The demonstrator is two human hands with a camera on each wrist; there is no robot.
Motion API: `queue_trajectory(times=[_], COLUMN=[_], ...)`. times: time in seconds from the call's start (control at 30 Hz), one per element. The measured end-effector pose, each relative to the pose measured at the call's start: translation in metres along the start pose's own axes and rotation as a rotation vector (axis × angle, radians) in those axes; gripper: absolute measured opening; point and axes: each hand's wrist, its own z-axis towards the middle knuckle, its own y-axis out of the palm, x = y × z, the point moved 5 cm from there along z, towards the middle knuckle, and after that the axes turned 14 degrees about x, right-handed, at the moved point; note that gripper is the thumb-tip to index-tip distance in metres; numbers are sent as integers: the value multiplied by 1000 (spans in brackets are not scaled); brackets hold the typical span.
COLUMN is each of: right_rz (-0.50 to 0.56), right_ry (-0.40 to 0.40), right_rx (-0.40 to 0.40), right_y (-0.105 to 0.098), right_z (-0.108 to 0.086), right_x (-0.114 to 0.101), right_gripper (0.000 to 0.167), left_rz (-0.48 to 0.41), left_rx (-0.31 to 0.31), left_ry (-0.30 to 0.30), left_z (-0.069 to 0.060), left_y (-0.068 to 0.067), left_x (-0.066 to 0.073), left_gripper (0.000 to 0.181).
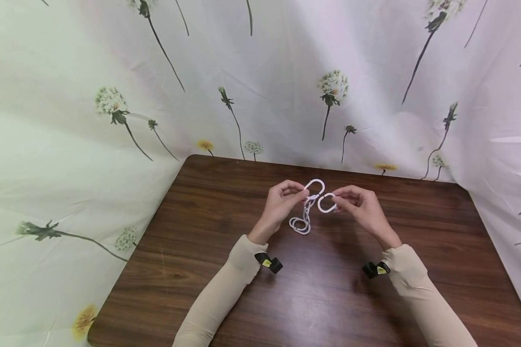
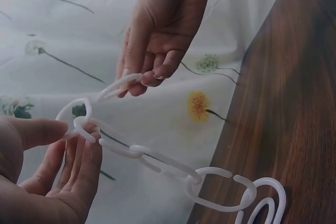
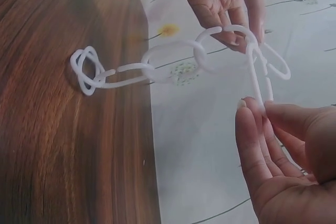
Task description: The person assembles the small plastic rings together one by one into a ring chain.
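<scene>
A chain of white oval plastic links (image 1: 306, 210), each with a small gap in its side, hangs between and below the hands. My left hand (image 1: 280, 205) pinches a link (image 1: 323, 185) at the upper end between thumb and fingers. On the other side, my right hand (image 1: 360, 207) pinches a single link (image 1: 320, 206) by its outer end. In the left wrist view, the right hand's link (image 2: 119, 86) reaches to the link in the left hand; whether they are hooked together I cannot tell. The chain's lower links (image 3: 86, 72) lie bunched on the table.
The dark brown wooden table (image 1: 226, 270) spreads under both hands. A pale cloth (image 1: 278, 86) printed with dandelions hangs behind it and at the sides. A black wrist strap (image 1: 269, 263) sits on the left sleeve, and another strap (image 1: 375, 270) on the right.
</scene>
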Motion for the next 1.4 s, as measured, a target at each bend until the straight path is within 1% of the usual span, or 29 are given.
queue_trajectory(times=[0.17, 0.37, 0.53, 0.93, 1.23, 1.4], right_rz=[18, 22, 20, 7, 4, -11], right_ry=[18, 38, 55, 73, 97, 110], right_rx=[-8, -25, -30, -42, -49, -64], right_y=[1, 3, 4, 4, 3, 2], right_z=[-1, -2, -3, -1, 2, 3], right_x=[-3, -3, -4, -8, -13, -14], right_gripper=[19, 19, 21, 22, 20, 23], left_rz=[16, 37, 21, 2, 6, -1], left_rx=[1, -7, -19, -24, -29, -33], left_ry=[-1, 13, 24, 29, 49, 52], left_z=[-1, -4, -6, -6, -4, -4], left_y=[1, 1, 2, 2, 4, 3], left_x=[-1, -1, 1, 1, 4, 4], left_gripper=[20, 23, 21, 15, 16, 17])
